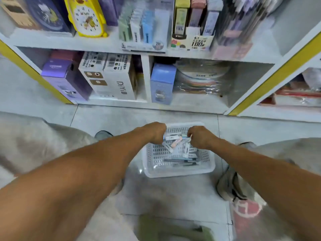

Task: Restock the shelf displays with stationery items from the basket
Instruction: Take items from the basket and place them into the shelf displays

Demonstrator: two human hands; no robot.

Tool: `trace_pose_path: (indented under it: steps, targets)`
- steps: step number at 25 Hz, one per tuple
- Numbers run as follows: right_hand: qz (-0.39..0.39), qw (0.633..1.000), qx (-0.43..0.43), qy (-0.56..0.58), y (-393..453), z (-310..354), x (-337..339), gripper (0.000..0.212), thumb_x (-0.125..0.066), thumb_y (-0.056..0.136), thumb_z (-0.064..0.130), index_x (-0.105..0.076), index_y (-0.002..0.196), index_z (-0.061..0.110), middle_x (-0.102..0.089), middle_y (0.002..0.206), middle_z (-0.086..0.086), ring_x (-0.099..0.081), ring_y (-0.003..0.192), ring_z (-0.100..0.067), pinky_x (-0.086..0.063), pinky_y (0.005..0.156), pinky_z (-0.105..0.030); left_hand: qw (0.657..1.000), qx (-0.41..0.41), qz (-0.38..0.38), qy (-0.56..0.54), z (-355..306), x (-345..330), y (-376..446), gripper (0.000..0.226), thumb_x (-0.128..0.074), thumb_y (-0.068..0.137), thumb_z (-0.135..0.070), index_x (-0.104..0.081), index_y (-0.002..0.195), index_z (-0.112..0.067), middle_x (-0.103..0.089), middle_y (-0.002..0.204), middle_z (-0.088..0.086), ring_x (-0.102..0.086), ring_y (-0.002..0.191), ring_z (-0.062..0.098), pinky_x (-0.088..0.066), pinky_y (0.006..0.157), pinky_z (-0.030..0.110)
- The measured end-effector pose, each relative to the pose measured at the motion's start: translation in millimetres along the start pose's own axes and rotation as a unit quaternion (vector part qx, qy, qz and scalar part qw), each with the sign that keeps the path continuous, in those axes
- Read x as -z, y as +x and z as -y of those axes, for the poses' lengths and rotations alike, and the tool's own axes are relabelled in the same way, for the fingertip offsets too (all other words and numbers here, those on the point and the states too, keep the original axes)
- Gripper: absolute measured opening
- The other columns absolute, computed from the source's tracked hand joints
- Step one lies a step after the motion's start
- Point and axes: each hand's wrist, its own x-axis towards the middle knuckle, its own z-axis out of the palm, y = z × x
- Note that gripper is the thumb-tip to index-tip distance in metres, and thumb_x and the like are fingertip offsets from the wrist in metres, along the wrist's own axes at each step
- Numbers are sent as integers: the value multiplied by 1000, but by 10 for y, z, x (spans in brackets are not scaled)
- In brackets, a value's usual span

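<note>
A white plastic basket (178, 173) sits on the floor in front of the shelf unit (145, 79). Several small flat stationery packs (173, 141), white, pink and blue, lie in it. My left hand (155, 132) is closed over packs at the basket's far left side. My right hand (200, 136) is closed over packs at the far right side. Both fists hide what the fingers hold exactly. On the upper shelf stands a clear display box (142, 26) with rows of green, white and blue packs.
The lower shelf holds a purple box (64, 79), white boxes (111, 75), a blue box (162, 84) and bagged coloured sheets (199, 80). A yellow clock (86, 16) stands above. My knees and shoes flank the basket on the grey tiled floor.
</note>
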Motion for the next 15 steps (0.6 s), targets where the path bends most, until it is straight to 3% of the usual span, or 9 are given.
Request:
trace_pose_path:
  steps: [3, 4, 5, 7, 9, 12, 15]
  targets:
    - [18, 998, -56, 30, 84, -314, -517, 36, -57, 88, 3, -59, 125, 2, -58, 131, -15, -56, 118, -31, -48, 91, -33, 999, -8, 52, -14, -70, -608, 248, 4, -58, 90, -8, -54, 89, -9, -59, 101, 14, -62, 104, 31, -46, 74, 33]
    - [25, 998, -56, 28, 120, -380, -637, 35, -57, 87, 3, -59, 122, 2, -60, 127, -16, -58, 113, -32, -51, 90, -35, 998, -9, 60, -10, -87, -779, 330, 7, -57, 89, -7, -52, 86, -10, -59, 100, 12, -62, 102, 30, -46, 73, 32]
    - [35, 998, -53, 22, 149, -425, -738, 33, -58, 86, 3, -60, 119, 3, -62, 124, -16, -61, 109, -33, -54, 90, -38, 998, -13, 67, -10, -110, -920, 395, 5, -57, 88, -7, -54, 91, -10, -61, 104, 12, -62, 101, 29, -48, 74, 33]
    - [51, 998, -42, -15, 175, -454, -885, 31, -58, 87, 5, -62, 117, 9, -64, 120, -13, -64, 104, -33, -57, 88, -43, 998, -12, 62, -20, -164, -1135, 507, 26, -58, 89, -7, -57, 115, -4, -62, 105, 12, -62, 94, 27, -52, 76, 36]
    - [54, 994, -25, -89, 218, -486, -1034, 27, -56, 89, 4, -63, 113, 12, -65, 113, -11, -67, 99, -33, -58, 81, -40, 998, -15, 47, -30, -233, -1306, 642, 27, -60, 88, -5, -58, 115, -4, -60, 99, 9, -57, 85, 24, -50, 70, 35]
    - [51, 987, -28, -148, 272, -519, -1251, 26, -54, 90, 1, -62, 114, 8, -67, 105, -12, -69, 96, -35, -57, 77, -42, 999, -30, 33, -27, -329, -1506, 820, 36, -61, 86, -2, -52, 121, -5, -52, 122, 15, -54, 106, 31, -49, 80, 41]
    - [43, 991, -40, -121, 362, -516, -1370, 25, -52, 91, 0, -62, 112, 6, -68, 105, -15, -69, 96, -36, -56, 78, -42, 999, -35, 12, -18, -416, -1599, 945, 45, -66, 88, -10, -49, 130, -10, -47, 127, 14, -49, 116, 33, -47, 91, 46]
